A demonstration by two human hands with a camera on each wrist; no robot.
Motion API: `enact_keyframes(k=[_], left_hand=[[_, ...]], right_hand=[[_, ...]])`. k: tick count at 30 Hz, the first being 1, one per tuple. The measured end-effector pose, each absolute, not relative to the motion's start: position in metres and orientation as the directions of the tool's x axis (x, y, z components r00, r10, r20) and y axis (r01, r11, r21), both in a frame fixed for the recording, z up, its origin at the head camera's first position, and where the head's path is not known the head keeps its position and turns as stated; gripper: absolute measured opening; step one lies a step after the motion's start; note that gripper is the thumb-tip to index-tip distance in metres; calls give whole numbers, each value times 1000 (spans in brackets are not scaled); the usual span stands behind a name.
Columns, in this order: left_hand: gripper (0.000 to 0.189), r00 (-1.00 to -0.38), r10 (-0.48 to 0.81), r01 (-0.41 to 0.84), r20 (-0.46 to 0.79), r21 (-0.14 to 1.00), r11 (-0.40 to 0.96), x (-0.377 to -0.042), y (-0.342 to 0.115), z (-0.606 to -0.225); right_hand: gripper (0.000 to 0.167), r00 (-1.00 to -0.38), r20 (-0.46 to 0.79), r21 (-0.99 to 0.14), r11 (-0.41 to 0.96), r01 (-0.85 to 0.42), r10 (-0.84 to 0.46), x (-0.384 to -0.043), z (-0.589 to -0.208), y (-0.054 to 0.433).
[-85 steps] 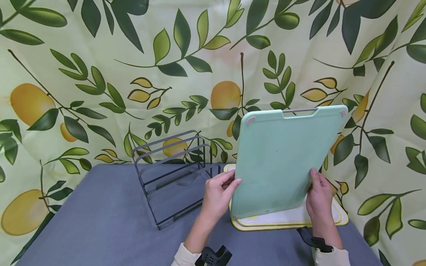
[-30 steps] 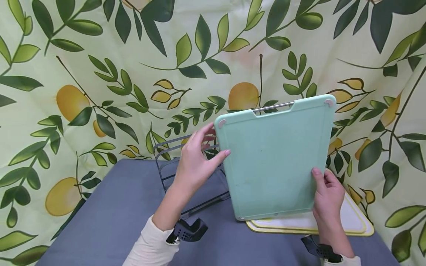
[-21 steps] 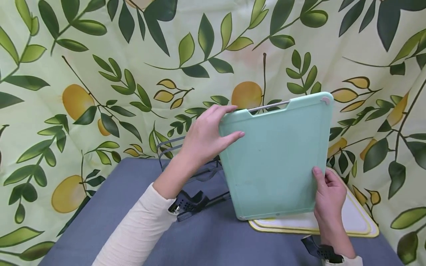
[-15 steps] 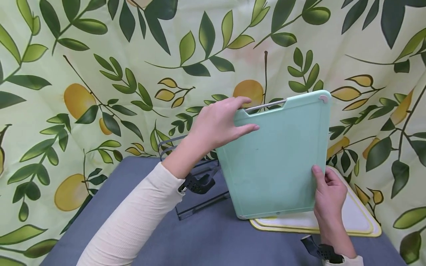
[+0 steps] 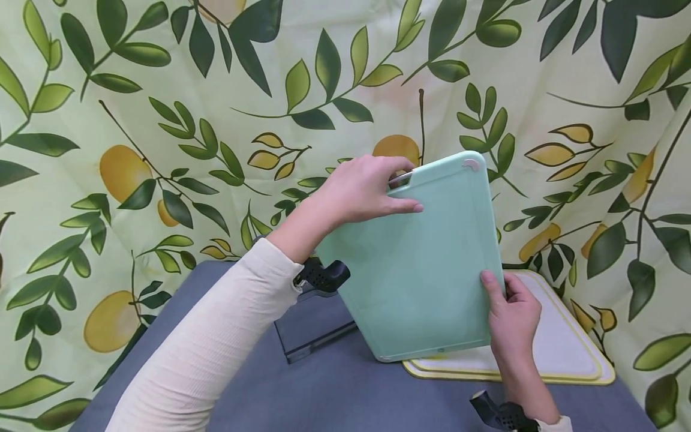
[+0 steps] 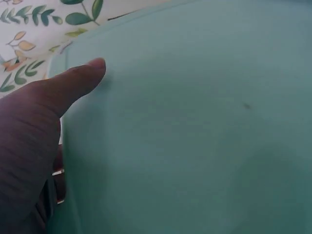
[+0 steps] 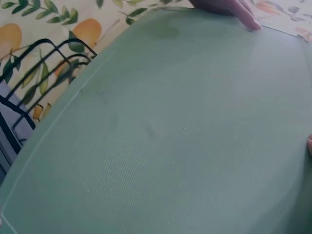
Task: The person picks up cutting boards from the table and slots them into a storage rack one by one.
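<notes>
A light green cutting board (image 5: 432, 276) with pinkish corner pads and a metal bar in its handle slot is held up at a slant. My left hand (image 5: 358, 191) grips its top edge at the slot, thumb on the front face and fingers over the back. Its thumb also lies on the green face in the left wrist view. Lower down, my right hand (image 5: 515, 318) holds the right edge between thumb and fingers. Behind the board's lower right part, a white cutting board (image 5: 561, 342) with a yellow rim lies on the table.
A dark wire rack (image 5: 315, 347) stands behind the green board on the left, mostly covered by it and the left arm; its curved bars show in the right wrist view. Grey-blue cloth covers the table (image 5: 302, 396). A leaf-and-fruit printed curtain (image 5: 324, 138) hangs behind.
My left hand has gone from the board's left edge up to the handle slot at its top. The board has tilted further and shifted left, over the rack. My right hand keeps its hold.
</notes>
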State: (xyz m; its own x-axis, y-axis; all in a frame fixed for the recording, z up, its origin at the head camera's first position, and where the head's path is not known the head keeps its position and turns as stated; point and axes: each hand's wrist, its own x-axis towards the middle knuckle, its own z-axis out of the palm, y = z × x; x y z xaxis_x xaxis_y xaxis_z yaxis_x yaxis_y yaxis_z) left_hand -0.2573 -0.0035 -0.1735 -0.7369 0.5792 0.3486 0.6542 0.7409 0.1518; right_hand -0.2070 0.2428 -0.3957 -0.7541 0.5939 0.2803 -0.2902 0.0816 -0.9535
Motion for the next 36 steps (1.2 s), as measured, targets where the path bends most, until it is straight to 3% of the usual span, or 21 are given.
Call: enact_keyframes(k=[5, 11, 18, 22, 24, 29, 33, 36], left_hand=[[40, -766, 585, 642, 266, 270, 718, -259, -16, -173], [34, -780, 610, 613, 140, 362, 702, -261, -28, -173], [22, -786, 609, 570, 106, 506, 648, -263, -52, -173], [40, -814, 566, 537, 130, 541, 647, -261, -69, -178], [52, -826, 547, 523, 141, 555, 647, -262, -77, -182], [53, -851, 502, 489, 155, 581, 651, -264, -93, -192], [52, -862, 481, 475, 162, 590, 653, -264, -101, -197], [50, -865, 472, 472, 171, 595, 651, -264, -106, -200]], right_hand=[[19, -756, 315, -949, 197, -246, 574, -205, -394, 233], [26, -777, 313, -949, 215, -231, 547, -205, -391, 230], [29, -783, 377, -922, 279, -268, 494, -203, -387, 222], [27, -764, 363, -930, 265, -256, 534, -207, -393, 220], [28, -755, 322, -947, 182, -266, 572, -210, -399, 220], [46, -754, 122, -934, -183, -308, 646, -216, -414, 217], [54, -844, -76, -869, -451, -205, 531, -215, -423, 207], [59, -903, -107, -811, -562, -163, 416, -213, -430, 195]])
